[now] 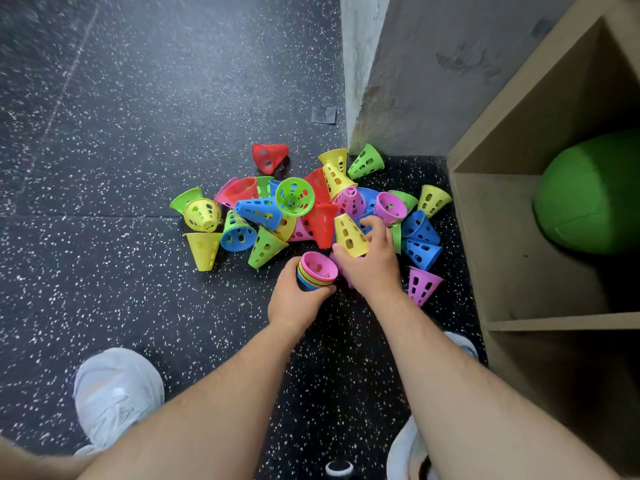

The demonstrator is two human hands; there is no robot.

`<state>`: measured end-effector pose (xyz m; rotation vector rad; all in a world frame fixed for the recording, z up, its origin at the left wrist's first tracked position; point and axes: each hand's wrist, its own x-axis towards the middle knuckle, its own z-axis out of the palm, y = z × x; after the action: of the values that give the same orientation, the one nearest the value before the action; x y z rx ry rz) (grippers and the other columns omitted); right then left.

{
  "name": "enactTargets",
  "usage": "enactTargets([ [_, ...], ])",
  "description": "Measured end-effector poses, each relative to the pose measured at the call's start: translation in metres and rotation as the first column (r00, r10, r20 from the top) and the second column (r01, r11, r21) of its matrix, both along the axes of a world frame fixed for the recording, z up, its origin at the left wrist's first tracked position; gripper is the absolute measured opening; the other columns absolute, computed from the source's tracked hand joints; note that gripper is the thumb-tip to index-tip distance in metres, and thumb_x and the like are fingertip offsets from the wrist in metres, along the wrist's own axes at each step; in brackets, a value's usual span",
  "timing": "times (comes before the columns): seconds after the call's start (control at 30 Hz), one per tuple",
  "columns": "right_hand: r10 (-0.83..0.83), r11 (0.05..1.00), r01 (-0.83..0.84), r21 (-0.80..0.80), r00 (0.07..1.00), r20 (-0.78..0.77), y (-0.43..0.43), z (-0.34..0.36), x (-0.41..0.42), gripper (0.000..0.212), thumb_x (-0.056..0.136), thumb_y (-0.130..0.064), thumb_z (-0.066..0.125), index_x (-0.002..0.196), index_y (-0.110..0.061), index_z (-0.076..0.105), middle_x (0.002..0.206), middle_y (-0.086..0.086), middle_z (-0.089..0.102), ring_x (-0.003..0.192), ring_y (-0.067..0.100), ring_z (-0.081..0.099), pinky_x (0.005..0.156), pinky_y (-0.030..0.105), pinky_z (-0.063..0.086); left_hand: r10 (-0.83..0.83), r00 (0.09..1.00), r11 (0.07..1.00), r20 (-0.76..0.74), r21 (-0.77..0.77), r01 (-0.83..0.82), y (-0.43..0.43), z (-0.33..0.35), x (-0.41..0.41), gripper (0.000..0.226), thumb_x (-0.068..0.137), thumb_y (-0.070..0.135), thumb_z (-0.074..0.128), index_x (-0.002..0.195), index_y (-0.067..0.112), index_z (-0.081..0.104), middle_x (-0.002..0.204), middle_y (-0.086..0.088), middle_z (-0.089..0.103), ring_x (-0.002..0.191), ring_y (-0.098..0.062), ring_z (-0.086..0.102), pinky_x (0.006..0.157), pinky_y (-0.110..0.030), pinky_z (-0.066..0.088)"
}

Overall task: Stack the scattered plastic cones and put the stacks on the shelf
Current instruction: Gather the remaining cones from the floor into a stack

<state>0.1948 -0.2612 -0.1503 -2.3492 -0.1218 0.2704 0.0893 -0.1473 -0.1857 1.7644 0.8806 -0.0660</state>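
Cones (294, 216) litter the floor; my left hand (294, 299) grips a nested stack (317, 271), my right hand (367, 265) clasps a yellow cone (349, 235).

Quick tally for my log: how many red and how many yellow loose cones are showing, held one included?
Red cones: 4
Yellow cones: 7, one part-hidden, one gripped by the right hand
Total: 11
The stack in the left hand is left out.
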Motion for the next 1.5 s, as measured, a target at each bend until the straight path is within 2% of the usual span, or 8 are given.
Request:
enactTargets([
  [0.27,0.372,0.895,-0.396,-0.207,0.916,-0.149,0.001,0.054,-0.004,0.040,0.083,-0.058,0.067,0.114,-0.034,0.062,0.104,-0.003,0.047,0.096,0.018,0.057,0.083,0.032,0.046,-0.148,0.979,0.989,0.142,0.015,0.147,0.006,0.030,0.002,0.072,0.058,0.046,0.084,0.122,0.059,0.053,0.118,0.020,0.068,0.105,-0.006,0.069,0.096,-0.046,0.056],
  [0.37,0.545,0.755,-0.554,-0.350,0.828,-0.135,-0.001,0.093,0.007,0.067,0.081,-0.058,0.072,0.134,-0.026,0.046,0.121,0.002,0.048,0.105,0.022,0.055,0.084,0.032,0.042,-0.160,0.961,0.987,0.225,0.011,0.162,-0.002,0.046,0.002,0.070,0.059,0.053,0.084,0.118,0.069,0.049,0.124,0.023,0.065,0.111,-0.004,0.067,0.100,-0.044,0.054],
  [0.47,0.657,0.634,-0.660,-0.404,0.735,-0.171,-0.012,0.137,0.020,0.085,0.074,-0.062,0.078,0.137,-0.019,0.040,0.124,-0.003,0.051,0.104,0.015,0.052,0.083,0.027,0.039,-0.144,0.944,0.988,0.297,-0.004,0.152,-0.013,0.054,0.005,0.080,0.061,0.054,0.087,0.132,0.053,0.052,0.128,0.022,0.065,0.115,-0.006,0.066,0.101,-0.045,0.054],
  [0.63,0.740,0.363,-0.811,-0.458,0.550,-0.388,-0.039,0.178,0.041,0.078,0.078,-0.057,0.078,0.141,-0.027,0.046,0.128,-0.007,0.060,0.114,0.011,0.060,0.095,0.027,0.049,-0.118,0.918,0.992,0.378,0.015,0.121,-0.031,0.077,0.010,0.080,0.063,0.049,0.088,0.135,0.044,0.054,0.128,0.021,0.064,0.117,0.000,0.062,0.104,-0.039,0.052],
  [0.9,0.749,0.428,-0.838,-0.338,0.538,-0.386,-0.064,0.163,0.065,0.063,0.082,-0.048,0.078,0.136,-0.032,0.050,0.133,-0.016,0.058,0.101,0.004,0.066,0.094,0.032,0.054,-0.086,0.937,0.996,0.339,-0.006,0.093,-0.055,0.081,0.004,0.072,0.067,0.036,0.093,0.130,0.042,0.058,0.123,0.020,0.067,0.113,0.000,0.064,0.103,-0.038,0.053],
  [1.13,0.549,0.732,-0.611,-0.301,0.791,-0.270,-0.106,0.079,0.041,0.022,0.096,-0.033,0.059,0.117,-0.026,0.063,0.098,-0.009,0.066,0.092,0.017,0.063,0.084,0.034,0.052,-0.090,0.973,0.996,0.214,0.034,0.085,-0.065,0.054,-0.009,0.063,0.070,0.023,0.094,0.120,0.040,0.059,0.114,0.019,0.070,0.102,0.007,0.064,0.093,-0.020,0.051],
  [1.23,0.609,0.633,-0.666,-0.394,0.743,-0.277,-0.097,0.058,0.024,0.029,0.098,-0.036,0.053,0.124,-0.026,0.059,0.104,-0.001,0.068,0.095,0.024,0.063,0.078,0.037,0.053,-0.085,0.981,0.995,0.174,0.063,0.075,-0.067,0.040,-0.011,0.063,0.071,0.018,0.093,0.114,0.042,0.054,0.114,0.017,0.067,0.100,0.007,0.063,0.089,-0.021,0.050],
  [1.5,0.560,0.619,-0.638,-0.458,0.767,-0.313,-0.075,0.035,0.034,0.025,0.101,-0.032,0.048,0.121,-0.016,0.054,0.113,0.008,0.064,0.101,0.031,0.060,0.075,0.037,0.049,-0.098,0.991,0.993,0.093,0.080,0.091,-0.057,0.023,-0.005,0.069,0.068,0.027,0.091,0.123,0.039,0.051,0.116,0.019,0.065,0.103,0.001,0.064,0.091,-0.028,0.050],
])
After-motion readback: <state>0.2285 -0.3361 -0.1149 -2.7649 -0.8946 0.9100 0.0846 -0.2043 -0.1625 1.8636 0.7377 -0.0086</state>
